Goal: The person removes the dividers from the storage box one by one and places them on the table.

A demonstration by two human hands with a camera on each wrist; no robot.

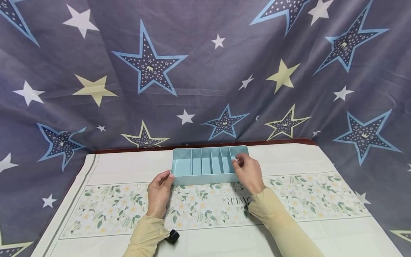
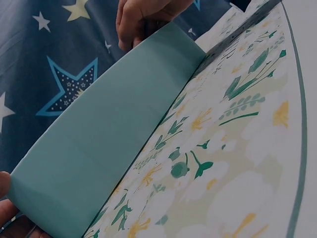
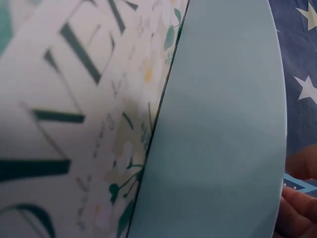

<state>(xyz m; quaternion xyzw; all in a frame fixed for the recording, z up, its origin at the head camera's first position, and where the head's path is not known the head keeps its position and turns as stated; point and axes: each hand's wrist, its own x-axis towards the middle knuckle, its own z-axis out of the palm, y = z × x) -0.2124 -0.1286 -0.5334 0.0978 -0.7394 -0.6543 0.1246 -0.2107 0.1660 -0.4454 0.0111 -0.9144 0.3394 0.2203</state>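
Observation:
A light-blue divided organizer box (image 1: 202, 179) lies on the table, its long front wall facing me. Thin upright dividers (image 1: 211, 162) split it into several compartments, with the widest at the left. My left hand (image 1: 160, 194) grips the box's front left corner, thumb at the rim and fingers along the end. Over the right-end compartment is my right hand (image 1: 248, 173), fingers bent down inside, close to the rightmost divider (image 1: 231, 159). A gap shows between its thumb and finger in the right wrist view. The front wall hides the fingertips there, so whether they pinch the divider is unclear.
A white tablecloth (image 1: 128, 164) with a floral band (image 1: 112, 205) covers the table. Behind the box runs the table's dark red-brown back edge (image 1: 135, 150), and a star-patterned curtain (image 1: 199, 85) hangs beyond. Black straps or devices (image 1: 172, 236) sit at both wrists.

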